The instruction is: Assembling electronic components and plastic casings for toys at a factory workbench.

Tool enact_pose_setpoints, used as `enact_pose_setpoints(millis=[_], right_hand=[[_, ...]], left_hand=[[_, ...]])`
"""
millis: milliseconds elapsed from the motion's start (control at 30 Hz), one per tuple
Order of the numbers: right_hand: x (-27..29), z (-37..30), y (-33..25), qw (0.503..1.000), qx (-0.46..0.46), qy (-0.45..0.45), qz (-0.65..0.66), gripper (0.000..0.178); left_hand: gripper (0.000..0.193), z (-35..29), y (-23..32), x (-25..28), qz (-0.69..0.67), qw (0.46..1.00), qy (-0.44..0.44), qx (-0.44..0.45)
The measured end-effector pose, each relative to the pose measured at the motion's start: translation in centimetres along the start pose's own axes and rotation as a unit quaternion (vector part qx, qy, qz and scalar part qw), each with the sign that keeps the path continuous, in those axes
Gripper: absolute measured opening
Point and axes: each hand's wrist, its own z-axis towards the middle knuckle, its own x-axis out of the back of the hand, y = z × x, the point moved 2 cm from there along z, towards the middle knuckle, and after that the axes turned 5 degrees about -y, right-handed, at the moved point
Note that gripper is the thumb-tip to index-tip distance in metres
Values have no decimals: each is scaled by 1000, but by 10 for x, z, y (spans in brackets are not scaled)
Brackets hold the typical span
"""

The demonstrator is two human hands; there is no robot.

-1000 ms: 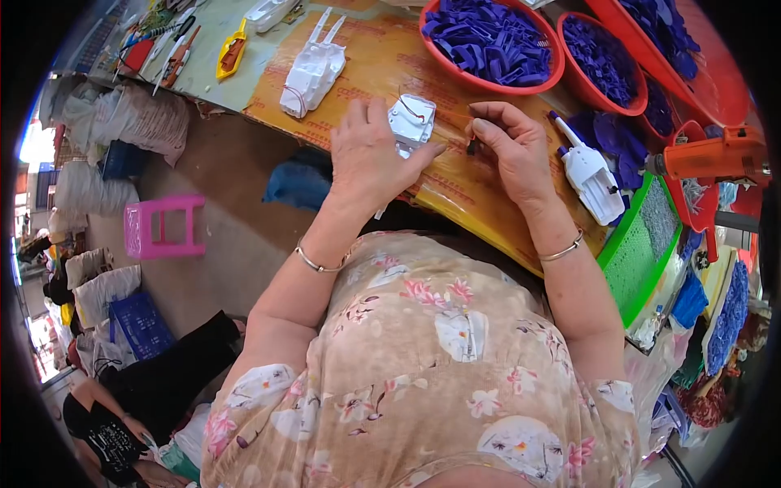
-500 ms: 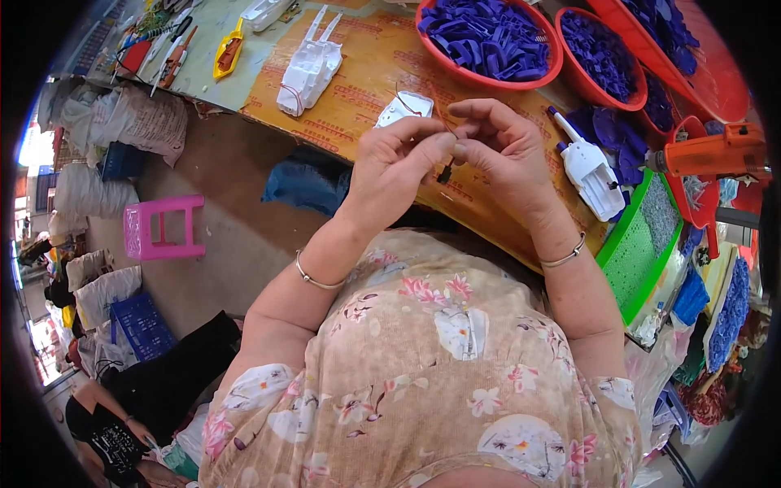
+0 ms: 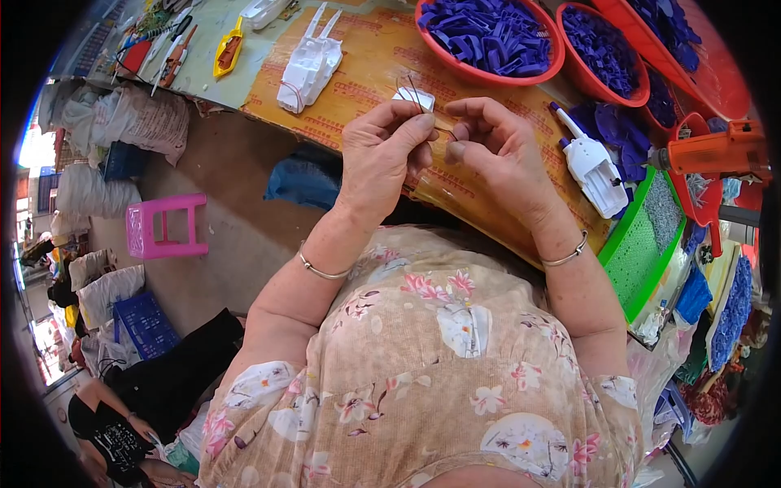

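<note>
Above the front of the table, my left hand is closed, thumb against fingers, on thin dark-red wires. Their loose ends stick up past the fingertips. A short stretch of wire runs across to my right hand, whose curled fingers and thumb close around its other end. Just behind my hands lies a small white plastic housing, partly covered by the left one. To the right rests a white plastic toy body with a purple-tipped barrel. Another white toy body, with two prongs and a reddish wire, lies to the left.
Red baskets of purple plastic parts line the far right. An orange power screwdriver stands over a green tray of small metal pieces. Tools and a yellow part lie far left. A pink stool and another person are at left.
My hands have drawn slightly apart, the left moving left. The wire ends now rise above my left fingertips. A small black piece that hung below the hands is no longer visible.
</note>
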Motion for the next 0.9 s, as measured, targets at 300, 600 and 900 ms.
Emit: enact_pose_setpoints(millis=[300, 600, 900], right_hand=[[-5, 0, 1, 998, 28, 4, -55, 30], [-2, 0, 11, 989, 40, 59, -132, 24], [10, 9, 23, 951, 99, 262, -128, 13]], left_hand=[[8, 2, -9, 11, -57, 997, 50, -18], [17, 0, 9, 34, 67, 992, 104, -36], [53, 1, 6, 28, 621, 751, 52, -217]])
